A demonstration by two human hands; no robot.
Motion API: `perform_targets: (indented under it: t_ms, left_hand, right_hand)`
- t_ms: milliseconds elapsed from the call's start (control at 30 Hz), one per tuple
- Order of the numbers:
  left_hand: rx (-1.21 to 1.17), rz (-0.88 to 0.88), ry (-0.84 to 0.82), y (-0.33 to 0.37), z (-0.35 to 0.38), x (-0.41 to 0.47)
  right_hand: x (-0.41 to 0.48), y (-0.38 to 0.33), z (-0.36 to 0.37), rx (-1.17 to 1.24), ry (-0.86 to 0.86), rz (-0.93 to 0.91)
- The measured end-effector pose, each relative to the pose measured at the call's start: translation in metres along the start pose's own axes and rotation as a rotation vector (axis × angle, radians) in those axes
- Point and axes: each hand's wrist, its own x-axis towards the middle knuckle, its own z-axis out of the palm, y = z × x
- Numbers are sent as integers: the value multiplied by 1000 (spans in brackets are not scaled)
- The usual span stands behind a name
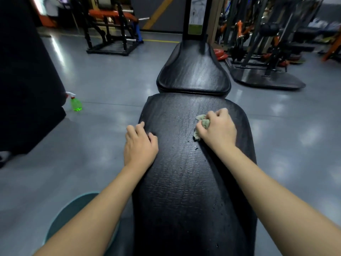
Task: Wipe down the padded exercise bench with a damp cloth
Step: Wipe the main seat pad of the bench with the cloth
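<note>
The long black padded bench [186,172] runs away from me down the middle of the view, with a separate black seat pad [193,71] beyond it. My right hand [218,129] grips a bunched grey-green cloth [203,124] and presses it on the pad's right side, near the far end. My left hand [140,145] rests on the pad's left edge, fingers bent over the side and holding nothing. A few small wet spots sit on the pad just below the cloth.
A green spray bottle [76,103] stands on the grey floor to the left, beside a large black block [27,80]. Black and orange gym machines [110,28] stand at the back left, and more racks [267,43] at the right. A black upright post [196,19] rises behind the seat pad.
</note>
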Motion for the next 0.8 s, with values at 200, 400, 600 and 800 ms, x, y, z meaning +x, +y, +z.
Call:
perform_targets:
  t_ms: [200,400,600,800]
  left_hand:
    - [-186,-40,-166,-12,-20,-7]
    - [-81,-137,-343,-27,-28,-15]
    - [-58,-215,-277,-18,-17,-31]
    - [20,-220,-199,-10,-12,-31]
  right_hand:
    - [9,-137,51,177,-122,-200]
    - [12,-136,53,140,-248,-470]
    - [8,-57,28,42,-133,-506]
    - [-8,55,-17,-1,-27,-229]
